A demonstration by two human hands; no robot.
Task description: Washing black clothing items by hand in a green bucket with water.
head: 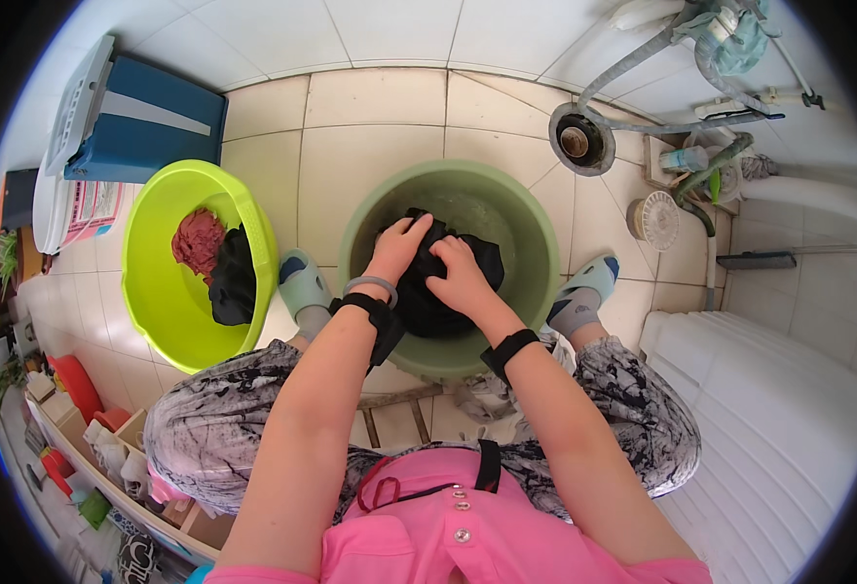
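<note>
Between my feet stands a round green plastic basin (538, 241) with a wet black garment (483, 263) bunched inside it. Water appears to glisten at the far side of the basin. My left hand (393, 252) pinches the cloth at the left, thumb and fingers closed on a raised fold. Just right of it, my right hand (461, 274) grips the same garment with curled fingers. Part of the cloth is hidden under both hands and wrists.
A lime-green tub (162, 292) at the left holds a dark red cloth (198, 241) and a black cloth (233, 281). Behind it stands a blue bin (158, 109). A floor drain (578, 139) with a grey hose (596, 80) lies at the far right. A white ribbed panel (757, 416) flanks my right knee.
</note>
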